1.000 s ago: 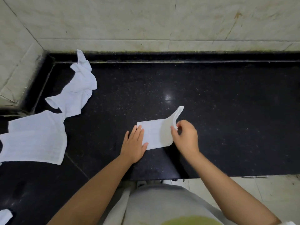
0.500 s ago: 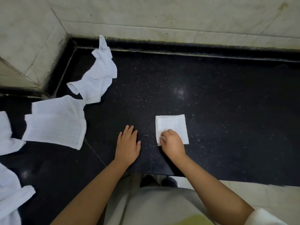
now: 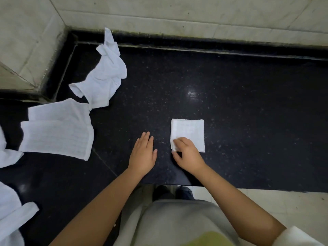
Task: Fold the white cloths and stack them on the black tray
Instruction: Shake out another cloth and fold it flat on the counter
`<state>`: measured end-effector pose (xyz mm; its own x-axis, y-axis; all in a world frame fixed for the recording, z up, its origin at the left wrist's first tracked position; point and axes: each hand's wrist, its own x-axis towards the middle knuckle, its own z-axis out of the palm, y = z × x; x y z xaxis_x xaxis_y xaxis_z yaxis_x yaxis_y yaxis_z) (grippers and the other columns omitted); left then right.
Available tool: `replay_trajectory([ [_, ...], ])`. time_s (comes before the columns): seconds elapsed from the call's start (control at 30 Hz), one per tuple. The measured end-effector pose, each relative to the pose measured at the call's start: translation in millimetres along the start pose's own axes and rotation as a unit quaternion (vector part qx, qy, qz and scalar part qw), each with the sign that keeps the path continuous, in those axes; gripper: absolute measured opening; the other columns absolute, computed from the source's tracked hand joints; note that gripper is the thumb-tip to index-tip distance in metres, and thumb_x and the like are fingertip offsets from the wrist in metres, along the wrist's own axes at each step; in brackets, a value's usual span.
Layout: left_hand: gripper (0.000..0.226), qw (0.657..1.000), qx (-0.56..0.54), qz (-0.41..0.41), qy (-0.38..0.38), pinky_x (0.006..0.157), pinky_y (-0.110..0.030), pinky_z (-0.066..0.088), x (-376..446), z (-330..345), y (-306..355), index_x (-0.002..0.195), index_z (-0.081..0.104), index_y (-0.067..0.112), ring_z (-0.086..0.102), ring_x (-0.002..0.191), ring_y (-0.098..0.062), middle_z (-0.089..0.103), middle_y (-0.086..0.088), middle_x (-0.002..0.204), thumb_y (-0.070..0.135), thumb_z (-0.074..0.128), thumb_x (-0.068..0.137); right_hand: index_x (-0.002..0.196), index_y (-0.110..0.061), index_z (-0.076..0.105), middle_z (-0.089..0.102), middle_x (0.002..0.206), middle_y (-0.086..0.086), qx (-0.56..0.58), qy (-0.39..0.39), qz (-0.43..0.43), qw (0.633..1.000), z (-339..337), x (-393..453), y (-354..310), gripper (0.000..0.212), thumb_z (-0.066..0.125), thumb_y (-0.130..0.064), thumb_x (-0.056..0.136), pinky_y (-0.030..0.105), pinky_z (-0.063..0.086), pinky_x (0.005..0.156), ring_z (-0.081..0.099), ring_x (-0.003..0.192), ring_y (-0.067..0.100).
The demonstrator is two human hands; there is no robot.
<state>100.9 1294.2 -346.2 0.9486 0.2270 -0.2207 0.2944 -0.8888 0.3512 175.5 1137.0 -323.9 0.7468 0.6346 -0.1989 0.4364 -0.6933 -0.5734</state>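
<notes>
A small folded cloth (image 3: 190,133), squared into a neat pad, lies flat on the black counter (image 3: 230,103), near its front edge and a little right of the middle. The right hand (image 3: 187,153) rests on the pad's near left corner with its fingers curled; the fingertips seem to pinch that corner, though the knuckles hide the contact itself, so the grip is likely rather than plain. The left hand (image 3: 142,154) lies palm down on the bare counter just left of the pad, fingers straight and together, holding nothing and not touching the cloth. The two hands are apart, with a strip of dark stone between them. To the far left a flat cloth (image 3: 56,134), loosely folded in two layers, lies spread on the counter. Beyond it a crumpled cloth (image 3: 104,75) runs in a twisted heap toward the back corner, its tip leaning on the raised black rim by the tiled wall (image 3: 177,13); its near end touches or overlaps the flat one. More white cloth (image 3: 10,210) shows at the left edge of the view, cut off by the frame. Both forearms are bare, and a pale garment (image 3: 177,222) fills the bottom of the view. No tray can be told apart from the counter here.
</notes>
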Motion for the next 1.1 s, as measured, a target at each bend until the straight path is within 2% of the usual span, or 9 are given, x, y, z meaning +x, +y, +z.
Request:
replay_trajectory([
  [0.07, 0.053, 1.0, 0.004, 0.002, 0.005, 0.119, -0.031, 0.003, 0.7, 3.2, -1.8, 0.146, 0.02, 0.004, 0.005, 0.146, -0.022, 0.01, -0.011, 0.157, 0.027, 0.033, 0.1, 0.123, 0.003, 0.053, 0.056, 0.124, 0.017, -0.011, 0.009, -0.01, 1.0, -12.4, -8.9, 7.7, 0.04, 0.056, -0.001, 0.083, 0.024, 0.034, 0.1, 0.05, 0.117, 0.031],
  [0.17, 0.048, 0.999, -0.002, 0.012, 0.029, 0.116, -0.038, 0.02, 1.5, 5.2, -1.0, 0.138, 0.038, -0.001, 0.027, 0.141, -0.029, 0.032, -0.017, 0.149, 0.023, 0.041, 0.096, 0.097, 0.0, 0.067, 0.068, 0.099, 0.016, -0.102, 0.088, -0.007, 0.991, -27.3, -21.6, 29.5, 0.045, 0.068, 0.015, 0.055, 0.043, 0.05, 0.083, 0.064, 0.091, 0.037],
  [0.23, 0.044, 0.995, -0.002, 0.065, 0.074, 0.099, -0.042, 0.044, 3.2, 8.6, 4.8, 0.12, 0.058, -0.002, 0.055, 0.12, -0.032, 0.058, -0.019, 0.127, 0.024, 0.045, 0.087, 0.087, -0.007, 0.07, 0.07, 0.092, 0.012, -0.178, 0.068, -0.005, 0.982, -31.9, -24.9, 42.5, 0.052, 0.075, 0.014, 0.039, 0.043, 0.055, 0.064, 0.067, 0.081, 0.036],
  [0.3, 0.043, 0.984, 0.002, 0.134, 0.118, 0.084, -0.038, 0.054, 6.8, 10.5, 14.3, 0.106, 0.067, 0.001, 0.063, 0.104, -0.027, 0.068, -0.012, 0.109, 0.027, 0.042, 0.082, 0.083, -0.01, 0.07, 0.071, 0.09, 0.011, -0.207, 0.024, 0.0, 0.978, -35.2, -25.6, 48.1, 0.054, 0.078, 0.012, 0.033, 0.038, 0.055, 0.053, 0.068, 0.075, 0.035],
  [0.5, 0.038, 0.968, 0.062, 0.22, 0.104, 0.072, -0.028, 0.056, 19.5, 20.5, 53.3, 0.097, 0.069, 0.012, 0.064, 0.086, -0.017, 0.069, 0.001, 0.093, 0.04, 0.058, 0.074, 0.079, -0.003, 0.071, 0.071, 0.081, 0.014, -0.15, 0.004, -0.045, 0.988, -44.5, -16.1, 58.9, 0.024, 0.059, 0.005, 0.059, 0.037, 0.058, 0.052, 0.066, 0.062, 0.033],
  [0.67, 0.03, 0.956, 0.127, 0.241, 0.107, 0.06, -0.026, 0.045, 31.0, 26.4, 86.1, 0.075, 0.064, 0.018, 0.06, 0.065, -0.016, 0.063, 0.004, 0.07, 0.028, 0.083, 0.053, 0.102, 0.003, 0.067, 0.068, 0.1, 0.02, -0.03, 0.058, 0.011, 0.998, -66.1, -42.9, 62.3, 0.024, 0.055, 0.0, 0.081, 0.038, 0.055, 0.08, 0.065, 0.09, 0.034],
  [0.8, 0.013, 0.91, 0.134, 0.367, 0.14, 0.061, -0.027, 0.025, 38.4, 33.9, 134.8, 0.078, 0.042, 0.017, 0.049, 0.06, -0.02, 0.058, -0.001, 0.063, 0.016, 0.051, 0.07, 0.105, 0.001, 0.066, 0.068, 0.104, 0.017, 0.013, 0.101, 0.044, 0.994, -105.7, -93.2, 86.8, 0.027, 0.051, 0.002, 0.083, 0.021, 0.044, 0.085, 0.063, 0.097, 0.029],
  [0.97, 0.01, 0.821, 0.129, 0.534, 0.154, 0.046, -0.026, 0.036, 38.4, 39.3, 258.0, 0.081, 0.04, 0.014, 0.052, 0.053, -0.018, 0.057, -0.001, 0.062, 0.022, 0.046, 0.077, 0.094, -0.001, 0.069, 0.063, 0.08, 0.013, 0.031, 0.136, 0.082, 0.987, -179.3, -190.7, 154.2, 0.029, 0.051, -0.011, 0.075, -0.003, 0.034, 0.068, 0.055, 0.071, 0.014],
  [1.1, 0.014, 0.736, 0.093, 0.649, 0.171, 0.042, -0.024, 0.039, 22.8, 55.4, 386.7, 0.091, 0.046, 0.014, 0.052, 0.05, -0.018, 0.057, -0.001, 0.06, 0.027, 0.042, 0.087, 0.101, -0.005, 0.066, 0.056, 0.084, 0.006, -0.007, 0.196, 0.137, 0.971, -231.7, -286.0, 217.9, 0.023, 0.066, -0.012, 0.079, 0.009, 0.035, 0.066, 0.049, 0.072, 0.012],
])
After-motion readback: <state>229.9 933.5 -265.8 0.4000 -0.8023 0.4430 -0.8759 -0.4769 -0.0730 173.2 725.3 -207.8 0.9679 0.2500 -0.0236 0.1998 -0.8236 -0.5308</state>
